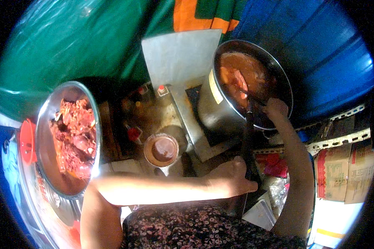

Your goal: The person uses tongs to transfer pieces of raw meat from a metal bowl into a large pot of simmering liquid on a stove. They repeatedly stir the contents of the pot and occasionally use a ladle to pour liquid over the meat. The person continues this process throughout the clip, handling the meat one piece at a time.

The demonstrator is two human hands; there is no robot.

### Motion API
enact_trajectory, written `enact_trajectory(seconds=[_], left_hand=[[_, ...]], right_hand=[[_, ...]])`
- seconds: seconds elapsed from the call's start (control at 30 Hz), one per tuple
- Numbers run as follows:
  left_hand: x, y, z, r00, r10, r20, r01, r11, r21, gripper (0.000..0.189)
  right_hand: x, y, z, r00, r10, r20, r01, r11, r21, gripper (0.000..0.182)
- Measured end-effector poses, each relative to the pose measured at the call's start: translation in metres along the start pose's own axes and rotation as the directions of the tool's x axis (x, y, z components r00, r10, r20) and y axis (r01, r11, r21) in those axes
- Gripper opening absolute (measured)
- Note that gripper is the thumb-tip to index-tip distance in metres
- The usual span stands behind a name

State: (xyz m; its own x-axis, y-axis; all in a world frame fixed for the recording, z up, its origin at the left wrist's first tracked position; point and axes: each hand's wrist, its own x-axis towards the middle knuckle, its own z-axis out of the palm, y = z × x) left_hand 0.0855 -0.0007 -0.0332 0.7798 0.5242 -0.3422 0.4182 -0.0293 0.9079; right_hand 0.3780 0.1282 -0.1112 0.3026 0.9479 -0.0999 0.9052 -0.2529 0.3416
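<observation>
A deep metal pot [205,105] holds reddish-brown broth [252,68]. A reddish piece of meat [240,81] shows at the broth's surface. My right hand [276,109] is closed over the pot's near right side on a thin dark utensil [256,97], whose far end reaches the meat. Whether it is tongs or chopsticks is unclear. Lower down, my left hand [230,179] grips a long dark handle [248,137] that runs up to the pot; its working end is hidden. At the left, a large metal bowl [42,133] contains chunks of reddish cooked meat [76,137].
A small handled pan [161,150] with brownish liquid sits beside a metal splash panel [182,56]. A red plastic basket [27,141] stands behind the bowl. Slotted metal shelving [339,141] and cardboard boxes [333,174] are at right. Green [65,53] and blue [318,56] tarpaulins hang behind.
</observation>
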Motion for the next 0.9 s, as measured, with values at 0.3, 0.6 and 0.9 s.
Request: enact_trajectory(seconds=[0.3, 0.6, 0.9], left_hand=[[0.030, -0.036, 0.028, 0.989, 0.109, -0.100, -0.101, 0.992, 0.074, 0.066], [0.034, -0.067, 0.019, 0.986, 0.130, -0.107, -0.144, 0.980, -0.138, 0.060], [-0.003, -0.009, -0.062, 0.956, -0.293, 0.035, 0.293, 0.930, -0.222, 0.051]], right_hand=[[-0.016, 0.070, 0.013, 0.889, 0.016, 0.458, -0.350, 0.670, 0.655, 0.040], [-0.062, 0.078, 0.049, 0.812, -0.105, 0.574, -0.552, 0.179, 0.814, 0.037], [-0.071, 0.072, 0.058, 0.838, -0.071, 0.541, -0.542, 0.008, 0.840, 0.040]])
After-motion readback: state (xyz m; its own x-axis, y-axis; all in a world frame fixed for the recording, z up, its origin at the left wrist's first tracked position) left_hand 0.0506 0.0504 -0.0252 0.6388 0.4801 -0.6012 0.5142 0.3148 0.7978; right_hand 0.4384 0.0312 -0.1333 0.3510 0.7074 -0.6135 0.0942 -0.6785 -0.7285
